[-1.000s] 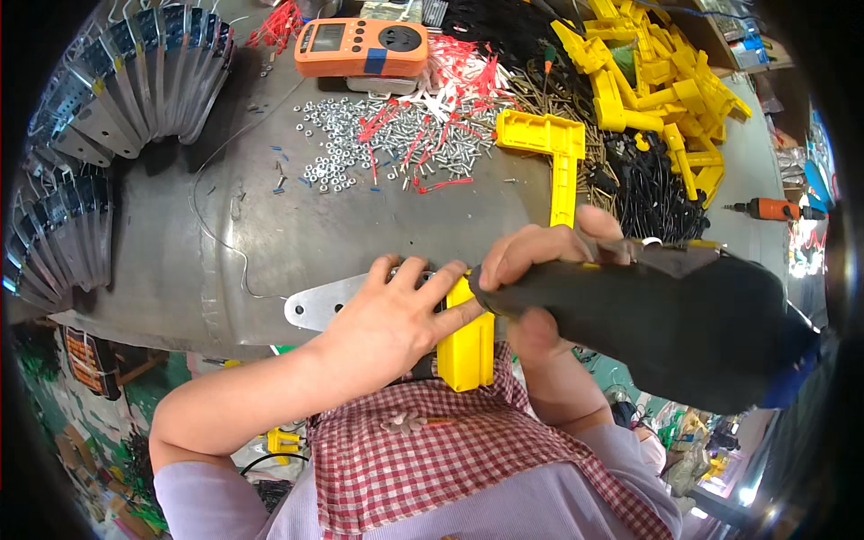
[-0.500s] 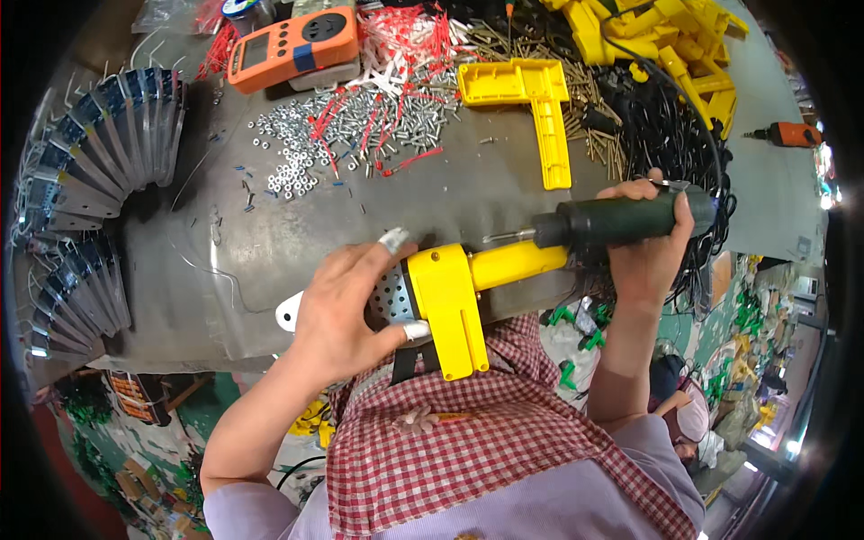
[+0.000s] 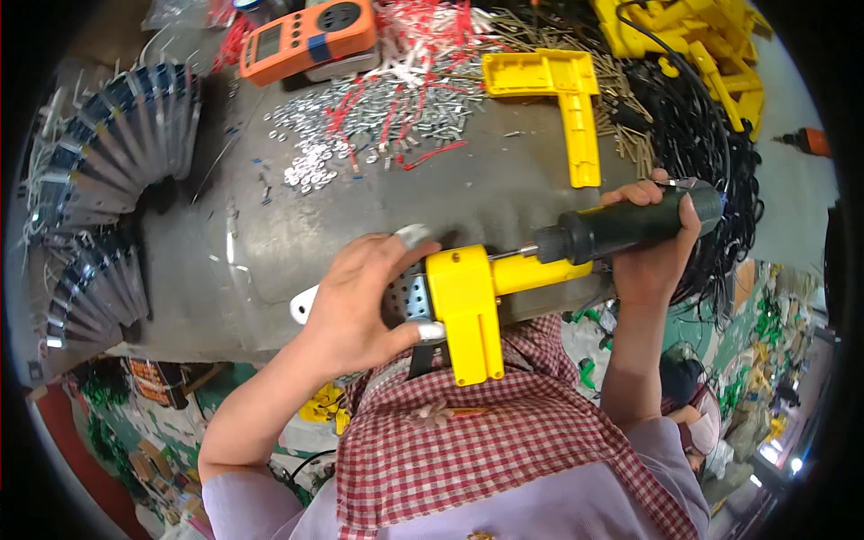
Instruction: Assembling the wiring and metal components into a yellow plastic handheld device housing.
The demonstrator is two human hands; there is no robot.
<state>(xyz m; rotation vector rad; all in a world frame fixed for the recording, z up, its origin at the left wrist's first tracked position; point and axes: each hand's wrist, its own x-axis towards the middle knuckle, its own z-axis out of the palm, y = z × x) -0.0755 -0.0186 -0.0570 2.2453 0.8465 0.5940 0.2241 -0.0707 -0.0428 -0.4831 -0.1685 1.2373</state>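
Note:
My left hand (image 3: 355, 297), with white-wrapped fingertips, is closed around the perforated metal sleeve (image 3: 414, 297) of a yellow T-shaped plastic housing (image 3: 465, 315). A white flat end piece (image 3: 303, 306) with a hole sticks out past the hand. The housing lies at the table's near edge, its handle pointing right. In my right hand (image 3: 655, 261) is a dark electric screwdriver (image 3: 616, 229), fingers wrapped round its body. Its bit (image 3: 511, 254) lies over the handle's base and reaches the housing's right side; whether it sits in a screw cannot be made out.
On the metal table (image 3: 270, 234) are an orange meter (image 3: 310, 40), loose nuts (image 3: 310, 171), heaped screws (image 3: 441, 112) and an empty yellow housing half (image 3: 579, 121). Black cables (image 3: 697, 153) and yellow shells (image 3: 720, 54) crowd the right; stacked metal strips (image 3: 135, 135) stand left. A person (image 3: 693, 414) is beyond the table, lower right.
The screwdriver's bit has come down and left relative to the housing, up to its side. My left hand keeps its hold. The whole view has shifted slightly.

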